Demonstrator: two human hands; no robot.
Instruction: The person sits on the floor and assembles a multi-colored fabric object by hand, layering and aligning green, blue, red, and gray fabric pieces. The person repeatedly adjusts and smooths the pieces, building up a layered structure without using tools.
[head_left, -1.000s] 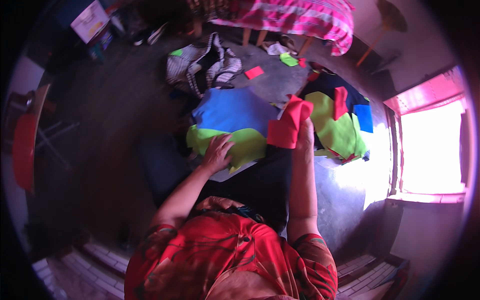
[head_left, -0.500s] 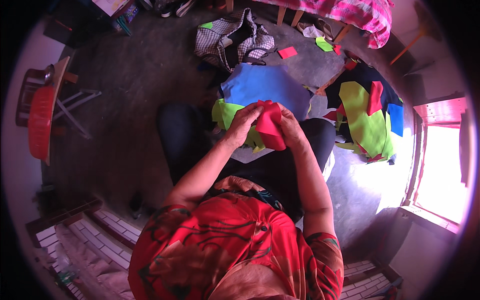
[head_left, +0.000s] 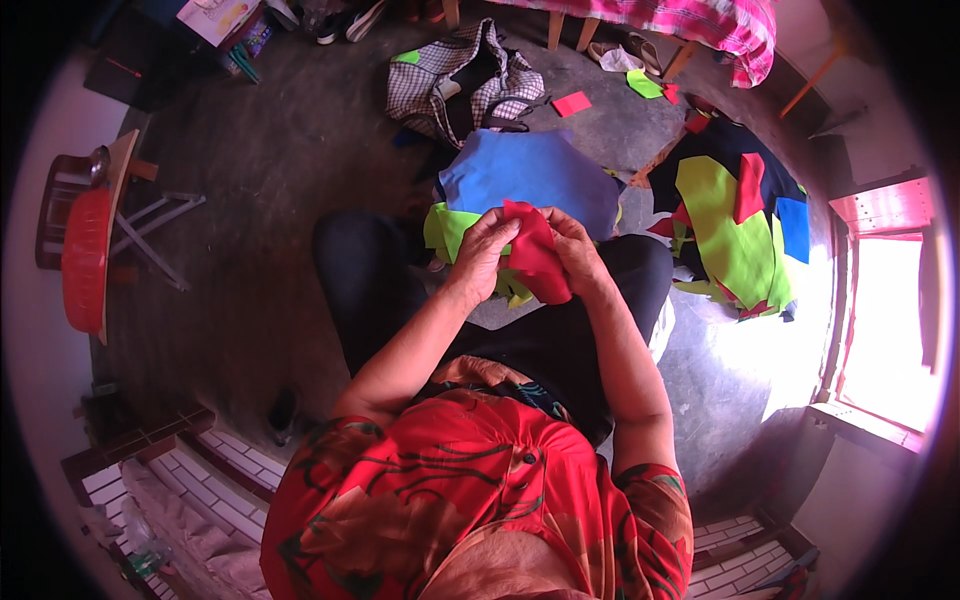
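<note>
A piece of red fabric [head_left: 538, 262] hangs between my two hands, above my lap. My left hand [head_left: 484, 248] pinches its left edge near the top. On the other side my right hand [head_left: 577, 250] grips the right edge, its fingertips partly behind the cloth. Just beyond my hands lies a large blue fabric piece [head_left: 530, 175]. Lime-green fabric [head_left: 450, 228] sticks out beside my left hand, and more of it shows below the red piece.
To the right is a heap of lime-green [head_left: 715, 205], red, blue and black cloth. A checkered bag [head_left: 425, 85] lies open ahead, near a small red scrap [head_left: 572, 103]. At left, a red basin [head_left: 86, 260] stands by a folding-leg table. A bright window [head_left: 885, 320] is at right.
The red fabric has been turned and flattened between my hands, and its top edge now leans left. Both hands keep hold of it and have barely moved.
</note>
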